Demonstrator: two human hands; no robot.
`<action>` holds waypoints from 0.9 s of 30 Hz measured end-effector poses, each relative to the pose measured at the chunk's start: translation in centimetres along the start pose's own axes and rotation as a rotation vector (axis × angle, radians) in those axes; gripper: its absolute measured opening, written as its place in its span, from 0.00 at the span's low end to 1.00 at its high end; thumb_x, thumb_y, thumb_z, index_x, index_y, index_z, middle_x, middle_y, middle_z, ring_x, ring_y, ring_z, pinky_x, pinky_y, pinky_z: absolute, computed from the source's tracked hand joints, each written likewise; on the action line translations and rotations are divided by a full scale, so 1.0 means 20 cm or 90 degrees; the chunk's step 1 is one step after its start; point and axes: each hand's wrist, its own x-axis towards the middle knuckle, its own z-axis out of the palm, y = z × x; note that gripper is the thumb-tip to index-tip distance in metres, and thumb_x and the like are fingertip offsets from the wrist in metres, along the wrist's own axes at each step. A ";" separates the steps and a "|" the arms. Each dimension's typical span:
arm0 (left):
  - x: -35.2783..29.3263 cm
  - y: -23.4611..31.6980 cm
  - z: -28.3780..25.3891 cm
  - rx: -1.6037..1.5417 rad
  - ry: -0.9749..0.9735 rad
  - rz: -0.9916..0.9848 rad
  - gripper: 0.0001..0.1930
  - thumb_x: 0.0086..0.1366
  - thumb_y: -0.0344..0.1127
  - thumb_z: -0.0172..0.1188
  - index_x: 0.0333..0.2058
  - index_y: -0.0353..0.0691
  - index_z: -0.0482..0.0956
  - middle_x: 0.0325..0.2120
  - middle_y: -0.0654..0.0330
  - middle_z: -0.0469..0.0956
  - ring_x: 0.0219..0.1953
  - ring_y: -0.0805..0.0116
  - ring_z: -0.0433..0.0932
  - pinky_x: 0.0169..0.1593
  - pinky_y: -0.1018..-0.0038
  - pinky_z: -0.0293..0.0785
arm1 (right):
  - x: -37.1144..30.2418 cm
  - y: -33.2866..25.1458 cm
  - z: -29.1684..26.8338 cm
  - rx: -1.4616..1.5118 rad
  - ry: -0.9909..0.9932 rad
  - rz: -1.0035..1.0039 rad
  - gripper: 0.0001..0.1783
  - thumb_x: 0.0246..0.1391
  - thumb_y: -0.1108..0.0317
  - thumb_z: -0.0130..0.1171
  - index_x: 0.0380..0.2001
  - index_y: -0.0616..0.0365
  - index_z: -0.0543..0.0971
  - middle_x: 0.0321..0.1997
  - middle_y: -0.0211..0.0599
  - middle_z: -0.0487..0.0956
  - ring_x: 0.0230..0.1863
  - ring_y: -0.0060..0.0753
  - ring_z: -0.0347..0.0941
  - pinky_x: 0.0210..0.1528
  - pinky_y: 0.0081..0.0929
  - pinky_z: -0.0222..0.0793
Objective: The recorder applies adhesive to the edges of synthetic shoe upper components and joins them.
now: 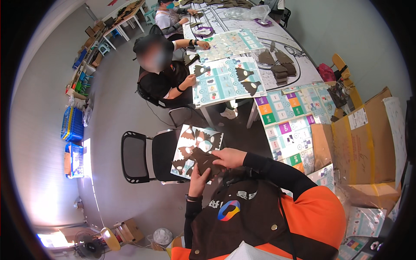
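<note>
Hands [216,167] holding brown cutout [204,161], black chair [138,157], grey floor [117,99], long table [277,82]

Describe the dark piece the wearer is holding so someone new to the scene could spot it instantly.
Start at the black chair at centre left; a printed sheet lies on its seat. Over the sheet's lower right, the left hand and right hand hold a dark brown cutout. Unlike the other cutouts lying flat on the sheet, it is lifted between both hands.

Grey floor [117,104], pale wall [43,86], black chair [143,158], long white table [242,26], blue crates [73,123]
</note>
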 end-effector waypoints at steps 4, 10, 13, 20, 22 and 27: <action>0.01 -0.01 0.00 0.001 0.001 -0.003 0.20 0.71 0.27 0.55 0.59 0.36 0.65 0.45 0.56 0.80 0.35 0.69 0.84 0.32 0.78 0.81 | 0.01 0.04 0.01 -0.027 0.019 -0.015 0.16 0.66 0.57 0.53 0.42 0.60 0.72 0.24 0.45 0.82 0.29 0.48 0.82 0.33 0.41 0.74; 0.00 -0.03 -0.02 0.002 0.000 -0.003 0.21 0.71 0.27 0.56 0.60 0.36 0.64 0.45 0.56 0.80 0.35 0.68 0.84 0.31 0.78 0.80 | 0.01 0.08 0.03 -0.106 0.054 -0.055 0.20 0.65 0.52 0.54 0.42 0.60 0.73 0.29 0.54 0.81 0.36 0.59 0.79 0.38 0.47 0.72; 0.00 -0.04 -0.03 0.004 0.003 0.003 0.21 0.71 0.27 0.57 0.60 0.36 0.64 0.44 0.56 0.80 0.34 0.68 0.84 0.31 0.78 0.79 | 0.02 0.10 0.03 -0.131 0.069 -0.059 0.21 0.65 0.50 0.54 0.41 0.60 0.74 0.32 0.57 0.81 0.38 0.62 0.78 0.39 0.49 0.71; -0.02 -0.02 -0.03 -0.003 0.035 0.011 0.21 0.70 0.27 0.57 0.60 0.37 0.65 0.45 0.57 0.80 0.33 0.69 0.84 0.30 0.79 0.78 | 0.01 0.02 -0.06 0.063 0.156 0.162 0.35 0.71 0.42 0.34 0.33 0.63 0.78 0.32 0.52 0.81 0.39 0.61 0.77 0.46 0.47 0.71; -0.02 -0.02 -0.03 -0.006 0.033 0.003 0.21 0.70 0.28 0.58 0.60 0.37 0.65 0.45 0.57 0.80 0.33 0.69 0.84 0.30 0.79 0.77 | 0.01 0.04 -0.08 0.037 0.166 0.137 0.39 0.72 0.40 0.29 0.28 0.62 0.78 0.27 0.49 0.80 0.36 0.59 0.77 0.45 0.46 0.71; -0.03 -0.01 -0.03 0.013 0.035 -0.002 0.22 0.70 0.28 0.58 0.60 0.37 0.64 0.44 0.56 0.80 0.33 0.69 0.84 0.30 0.79 0.78 | 0.02 0.10 -0.13 0.051 0.211 0.131 0.46 0.71 0.35 0.22 0.19 0.61 0.75 0.20 0.45 0.77 0.31 0.54 0.76 0.43 0.44 0.69</action>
